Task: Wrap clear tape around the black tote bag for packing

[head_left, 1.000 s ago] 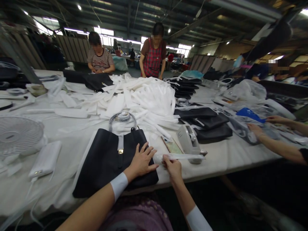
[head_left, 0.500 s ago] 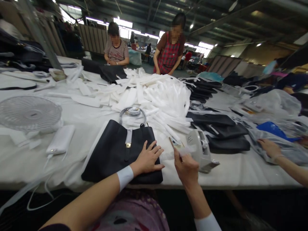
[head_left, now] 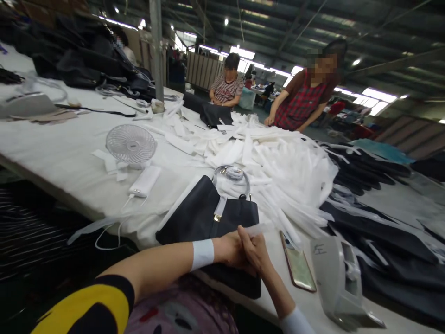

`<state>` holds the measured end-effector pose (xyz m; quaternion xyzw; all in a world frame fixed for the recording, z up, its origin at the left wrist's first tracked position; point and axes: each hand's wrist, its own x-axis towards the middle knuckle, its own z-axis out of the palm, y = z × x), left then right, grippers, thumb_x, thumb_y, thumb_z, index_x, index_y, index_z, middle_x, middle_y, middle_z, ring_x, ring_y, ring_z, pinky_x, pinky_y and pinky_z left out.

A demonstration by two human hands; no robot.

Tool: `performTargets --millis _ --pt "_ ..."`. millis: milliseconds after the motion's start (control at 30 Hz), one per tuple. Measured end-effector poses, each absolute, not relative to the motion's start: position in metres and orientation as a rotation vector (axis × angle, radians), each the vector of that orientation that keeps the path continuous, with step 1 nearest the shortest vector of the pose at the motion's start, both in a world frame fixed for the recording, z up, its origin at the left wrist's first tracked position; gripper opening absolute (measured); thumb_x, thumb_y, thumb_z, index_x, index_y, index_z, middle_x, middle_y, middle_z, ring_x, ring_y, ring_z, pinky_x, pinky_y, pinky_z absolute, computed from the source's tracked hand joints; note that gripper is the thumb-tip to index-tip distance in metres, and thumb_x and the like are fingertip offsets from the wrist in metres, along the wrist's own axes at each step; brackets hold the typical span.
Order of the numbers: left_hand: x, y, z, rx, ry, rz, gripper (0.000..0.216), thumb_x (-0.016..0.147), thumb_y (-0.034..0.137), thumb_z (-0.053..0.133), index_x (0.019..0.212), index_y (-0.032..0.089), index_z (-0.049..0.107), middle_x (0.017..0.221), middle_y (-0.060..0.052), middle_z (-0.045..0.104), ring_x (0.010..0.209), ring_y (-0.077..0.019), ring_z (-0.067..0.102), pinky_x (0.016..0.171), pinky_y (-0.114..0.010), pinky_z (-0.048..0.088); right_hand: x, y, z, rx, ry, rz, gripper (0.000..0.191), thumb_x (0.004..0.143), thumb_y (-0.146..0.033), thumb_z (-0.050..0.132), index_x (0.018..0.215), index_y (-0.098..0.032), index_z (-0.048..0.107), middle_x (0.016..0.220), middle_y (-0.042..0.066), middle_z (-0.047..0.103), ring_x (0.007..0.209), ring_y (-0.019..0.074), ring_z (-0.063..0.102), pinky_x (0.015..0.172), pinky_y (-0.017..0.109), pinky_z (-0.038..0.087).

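Observation:
A black handbag (head_left: 205, 215) with a wrapped handle lies flat at the near table edge. My left hand (head_left: 232, 249) rests on the bag's lower right part, mostly hidden behind my right hand, so its fingers do not show clearly. My right hand (head_left: 255, 248) sits right against it, fingers pinched on a thin white strip of tape (head_left: 259, 228) above the bag. A grey tape dispenser (head_left: 335, 278) stands to the right, with a phone (head_left: 298, 266) lying between it and the bag.
A large heap of white paper strips (head_left: 278, 167) covers the table's middle. A small white fan (head_left: 131, 144) and a power bank (head_left: 145, 181) lie to the left. Black bags (head_left: 375, 232) are stacked at right. Two people work at the far side.
My right hand has come left from the dispenser with the tape strip and now meets my left hand over the bag. The camera has swung to the left.

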<state>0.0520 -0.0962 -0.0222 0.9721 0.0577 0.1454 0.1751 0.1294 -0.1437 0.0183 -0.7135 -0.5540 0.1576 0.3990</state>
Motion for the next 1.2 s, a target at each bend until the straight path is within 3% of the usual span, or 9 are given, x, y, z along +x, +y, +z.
performTargets --millis 100,200,333,500,600,700,767,967,1200 --pt "0.017 -0.091 -0.017 2.803 0.194 0.391 0.03 0.087 0.041 0.055 0.105 0.018 0.062 0.113 -0.01 0.065 0.109 -0.0283 0.057 0.099 -0.042 0.046 0.137 -0.147 0.013 -1.755 -1.36 0.617 0.059 0.083 -0.065 0.044 0.044 -0.022 0.035 0.041 -0.003 0.035 0.042 0.0108 0.035 0.043 0.026 0.026" --pt "-0.022 -0.08 -0.021 2.706 0.544 0.421 0.026 0.094 0.033 0.039 0.092 0.018 0.061 0.09 -0.008 0.062 0.087 -0.0213 0.059 0.084 -0.039 0.05 0.139 -0.145 0.005 -1.787 -1.384 0.617 0.06 0.086 -0.063 0.043 0.043 -0.022 0.036 0.041 -0.003 0.035 0.04 0.0101 0.036 0.043 0.026 0.026" --pt "-0.047 -0.064 -0.032 2.452 0.653 0.506 0.018 0.093 0.022 0.039 0.094 0.02 0.057 0.099 -0.005 0.056 0.092 -0.0165 0.055 0.087 -0.031 0.049 0.132 -0.134 -0.011 -1.907 -1.694 0.279 0.059 0.094 -0.049 0.037 0.043 -0.021 0.037 0.039 -0.002 0.038 0.037 0.0096 0.037 0.045 0.029 0.019" --pt "-0.054 -0.063 -0.025 2.223 0.57 0.598 0.021 0.085 0.014 0.045 0.099 0.021 0.06 0.1 -0.004 0.054 0.092 -0.0149 0.055 0.088 -0.027 0.048 0.122 -0.126 -0.025 -2.041 -2.183 -0.11 0.042 0.094 -0.028 0.038 0.06 -0.016 0.059 0.056 0.007 0.063 0.046 0.0135 0.052 0.051 0.032 0.015" --pt "-0.056 -0.071 -0.016 2.092 0.695 0.607 0.019 0.08 0.029 0.058 0.097 0.02 0.061 0.093 -0.002 0.053 0.078 -0.0128 0.055 0.076 -0.026 0.049 0.12 -0.127 -0.022 -2.028 -2.208 -0.083 0.034 0.092 -0.03 0.045 0.064 -0.018 0.061 0.061 0.005 0.066 0.052 0.0146 0.057 0.052 0.03 0.019" --pt "-0.053 -0.08 -0.014 1.994 0.913 0.673 0.036 0.074 0.05 0.066 0.091 0.018 0.062 0.088 -0.001 0.055 0.077 -0.0149 0.056 0.073 -0.028 0.048 0.118 -0.13 -0.018 -2.014 -2.23 -0.031 0.028 0.088 -0.037 0.052 0.068 -0.019 0.06 0.065 0.003 0.066 0.057 0.0153 0.058 0.055 0.029 0.023" --pt "-0.048 -0.082 -0.017 1.894 1.068 0.75 0.039 0.075 0.055 0.064 0.085 0.017 0.061 0.079 -0.001 0.057 0.074 -0.0158 0.057 0.07 -0.028 0.046 0.117 -0.131 -0.017 -1.994 -2.24 0.012 0.027 0.087 -0.04 0.052 0.073 -0.019 0.06 0.07 0.003 0.067 0.061 0.0162 0.06 0.057 0.028 0.026" --pt "-0.04 -0.074 -0.024 1.675 1.204 0.742 0.027 0.087 0.04 0.05 0.077 0.017 0.06 0.066 0.001 0.063 0.057 -0.0124 0.058 0.057 -0.024 0.041 0.117 -0.132 -0.017 -1.914 -2.196 0.079 0.03 0.089 -0.042 0.049 0.07 -0.019 0.057 0.066 0.001 0.062 0.06 0.0146 0.056 0.059 0.028 0.03" --pt "-0.05 -0.071 -0.032 1.888 1.297 0.614 0.026 0.085 0.025 0.044 0.069 0.016 0.063 0.073 -0.008 0.068 0.071 -0.0182 0.063 0.069 -0.029 0.045 0.124 -0.132 -0.015 -1.727 -1.885 0.32 0.033 0.091 -0.042 0.048 0.069 -0.019 0.056 0.061 -0.002 0.058 0.055 0.012 0.053 0.057 0.025 0.036"
